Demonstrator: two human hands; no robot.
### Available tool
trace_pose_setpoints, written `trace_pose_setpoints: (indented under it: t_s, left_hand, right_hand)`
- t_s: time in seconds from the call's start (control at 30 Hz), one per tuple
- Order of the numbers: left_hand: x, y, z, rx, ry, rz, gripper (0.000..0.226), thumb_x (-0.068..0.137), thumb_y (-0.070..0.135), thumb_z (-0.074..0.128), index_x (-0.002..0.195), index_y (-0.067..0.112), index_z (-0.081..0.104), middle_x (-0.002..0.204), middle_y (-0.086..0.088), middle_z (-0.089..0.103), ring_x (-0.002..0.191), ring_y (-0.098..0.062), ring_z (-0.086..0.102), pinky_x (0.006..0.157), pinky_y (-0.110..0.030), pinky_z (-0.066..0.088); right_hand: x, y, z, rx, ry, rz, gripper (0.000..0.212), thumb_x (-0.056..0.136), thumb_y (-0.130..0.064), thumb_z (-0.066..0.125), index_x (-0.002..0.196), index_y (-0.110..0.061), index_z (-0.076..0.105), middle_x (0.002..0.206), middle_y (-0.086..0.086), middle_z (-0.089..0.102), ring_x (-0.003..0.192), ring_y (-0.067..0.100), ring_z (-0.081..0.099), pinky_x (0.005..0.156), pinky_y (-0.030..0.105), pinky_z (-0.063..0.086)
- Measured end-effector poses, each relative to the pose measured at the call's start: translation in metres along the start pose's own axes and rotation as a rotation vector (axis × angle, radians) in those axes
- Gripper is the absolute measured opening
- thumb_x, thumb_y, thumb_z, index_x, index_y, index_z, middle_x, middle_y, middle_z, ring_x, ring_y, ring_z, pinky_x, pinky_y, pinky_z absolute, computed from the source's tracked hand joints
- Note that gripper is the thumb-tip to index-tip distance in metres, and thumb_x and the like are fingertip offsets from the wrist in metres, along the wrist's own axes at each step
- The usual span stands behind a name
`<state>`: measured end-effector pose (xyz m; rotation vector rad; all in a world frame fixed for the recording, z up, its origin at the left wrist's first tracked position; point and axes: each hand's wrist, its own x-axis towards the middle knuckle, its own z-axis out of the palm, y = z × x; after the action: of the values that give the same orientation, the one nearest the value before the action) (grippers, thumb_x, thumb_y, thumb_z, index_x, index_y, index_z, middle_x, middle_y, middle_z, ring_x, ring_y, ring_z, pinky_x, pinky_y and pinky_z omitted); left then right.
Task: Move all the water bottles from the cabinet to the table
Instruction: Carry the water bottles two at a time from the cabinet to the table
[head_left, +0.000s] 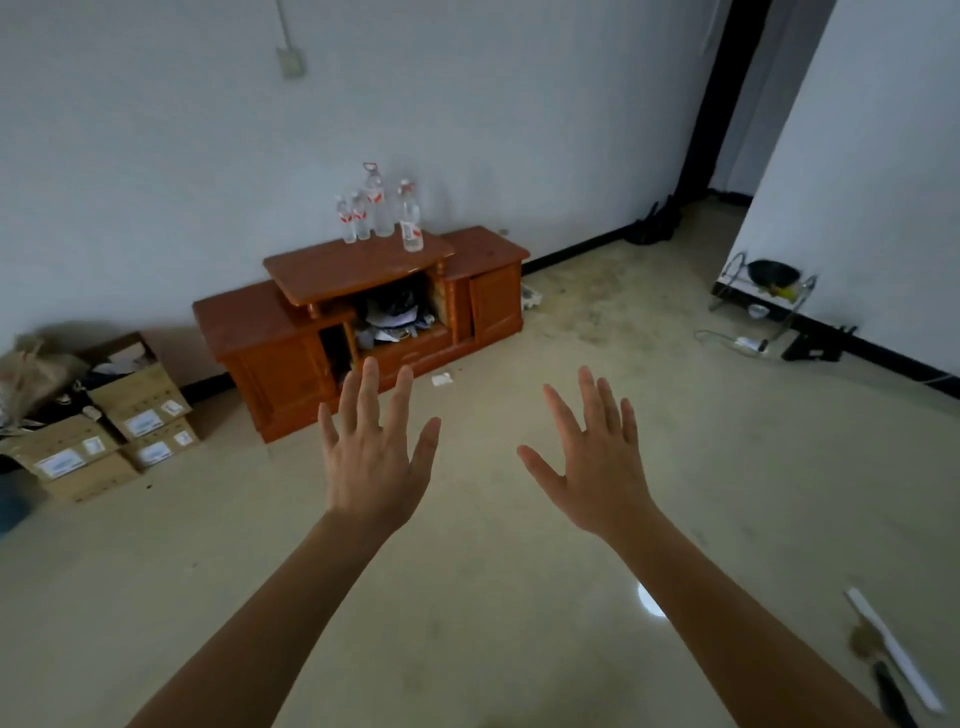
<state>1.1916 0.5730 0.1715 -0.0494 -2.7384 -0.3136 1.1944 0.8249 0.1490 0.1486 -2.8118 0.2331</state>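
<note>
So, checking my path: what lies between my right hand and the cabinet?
Head view: bare floor, plus one small white scrap by the cabinet.

I can read no text from here. The four water bottles (382, 208) standing on the cabinet (353, 270), at about eleven o'clock in my view, carry red-and-white labels, but the print is too small and blurred to make out. The cardboard boxes (137, 395) at nine o'clock bear white stickers (143, 422) with dark print that I cannot read either.
</note>
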Motion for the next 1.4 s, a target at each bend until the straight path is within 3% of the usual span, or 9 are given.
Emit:
trace_pose_setpoints:
  t_s: [0.27, 0.63, 0.8, 1.0, 1.27, 1.4]
  left_hand:
    - [0.195, -0.019, 0.048, 0.012, 0.013, 0.031, 0.065, 0.099, 0.063, 0.020, 0.156, 0.032, 0.014, 0.166, -0.007, 0.008, 0.152, -0.030, 0.006, 0.119, -0.060, 0.012]
    - [0.485, -0.046, 0.187, 0.079, -0.025, -0.024, 0.069, 0.097, 0.065, 0.019, 0.156, 0.030, 0.016, 0.166, -0.007, 0.007, 0.152, -0.030, 0.007, 0.119, -0.060, 0.013]
    - [0.612, -0.067, 0.214, 0.109, 0.022, -0.047, 0.068, 0.098, 0.066, 0.018, 0.155, 0.029, 0.019, 0.165, -0.008, 0.012, 0.151, -0.032, 0.012, 0.118, -0.060, 0.014]
    - [0.729, -0.118, 0.272, 0.090, -0.034, -0.139, 0.067, 0.099, 0.062, 0.025, 0.157, 0.030, 0.016, 0.166, -0.007, 0.006, 0.152, -0.030, 0.006, 0.119, -0.060, 0.015]
    - [0.888, -0.214, 0.384, 0.077, -0.148, -0.203, 0.072, 0.096, 0.064, 0.019, 0.157, 0.028, 0.012, 0.166, -0.008, 0.003, 0.152, -0.031, 0.007, 0.118, -0.059, 0.018]
    - [0.984, -0.262, 0.423, 0.083, -0.224, -0.230, 0.074, 0.095, 0.065, 0.015, 0.158, 0.028, 0.004, 0.166, -0.007, -0.007, 0.152, -0.029, 0.000, 0.120, -0.057, 0.014]
  right_hand:
    - [0.196, 0.002, 0.048, 0.041, 0.025, -0.004, 0.079, 0.095, -0.077, 0.021, 0.158, -0.029, 0.021, 0.167, 0.014, 0.002, 0.154, 0.036, 0.003, 0.121, 0.055, 0.009]
    - [0.508, 0.058, 0.180, 0.115, 0.024, -0.033, 0.082, 0.094, -0.078, 0.020, 0.159, -0.029, 0.013, 0.167, 0.016, -0.001, 0.153, 0.037, 0.001, 0.122, 0.059, 0.011]
    - [0.662, 0.061, 0.203, 0.147, 0.020, -0.095, 0.079, 0.095, -0.073, 0.031, 0.158, -0.027, 0.018, 0.166, 0.017, 0.003, 0.152, 0.039, 0.008, 0.121, 0.059, 0.011]
    - [0.796, 0.049, 0.262, 0.144, -0.049, -0.176, 0.079, 0.095, -0.072, 0.035, 0.157, -0.027, 0.019, 0.166, 0.016, 0.005, 0.152, 0.039, 0.009, 0.121, 0.058, 0.011]
    - [0.980, 0.030, 0.373, 0.120, -0.128, -0.131, 0.088, 0.091, -0.077, 0.029, 0.159, -0.025, 0.012, 0.166, 0.018, 0.004, 0.152, 0.037, 0.010, 0.121, 0.056, 0.016]
    - [1.078, 0.014, 0.409, 0.127, -0.174, -0.110, 0.091, 0.090, -0.074, 0.039, 0.159, -0.025, 0.007, 0.166, 0.017, 0.002, 0.152, 0.037, 0.012, 0.121, 0.055, 0.018]
